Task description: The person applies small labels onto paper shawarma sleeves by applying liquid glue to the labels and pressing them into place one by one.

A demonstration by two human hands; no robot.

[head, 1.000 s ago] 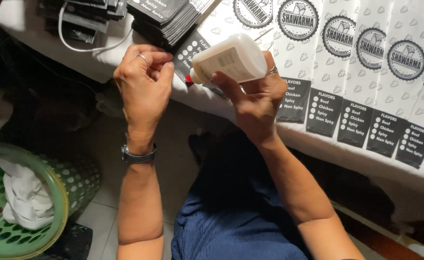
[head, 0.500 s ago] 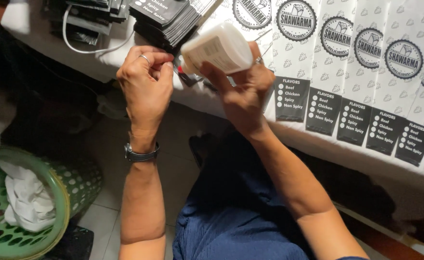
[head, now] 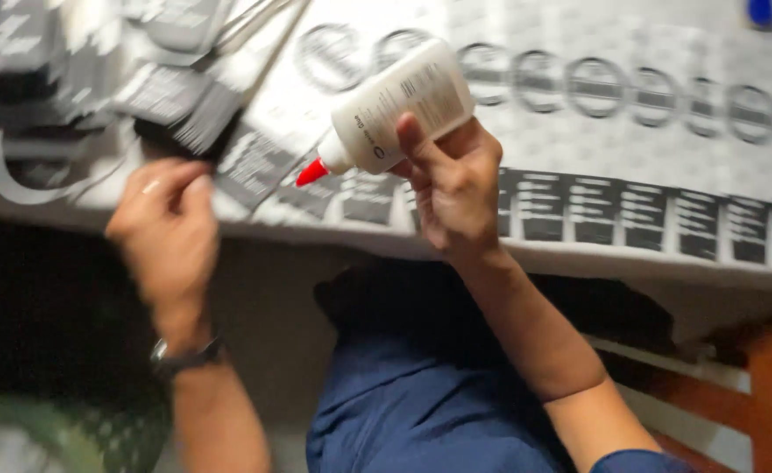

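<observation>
Your right hand (head: 452, 188) has its fingers curled tight around a white glue bottle (head: 401, 105), thumb pressed up its side; the bottle lies tilted above the table, its red nozzle (head: 311, 172) pointing toward eight o'clock. Your left hand (head: 165, 229) sits at nine o'clock from the bottle, near the table edge, fingers bent loosely inward, but the motion blur hides whether they pinch anything, so you cannot tell. A dark wristwatch (head: 184, 356) rings that wrist. The whole view is smeared: the printing on the sheets cannot be made out, and the dark stack of printed cards (head: 154, 83) at eleven o'clock is cut off by the top edge. The table (head: 579, 254) is covered with a row of white paper sleeves (head: 631, 131) bearing round dark marks and dark panels. Below, at six o'clock, your blue trousers (head: 421, 412) show; a green basket (head: 70, 434) is cropped at seven o'clock.
</observation>
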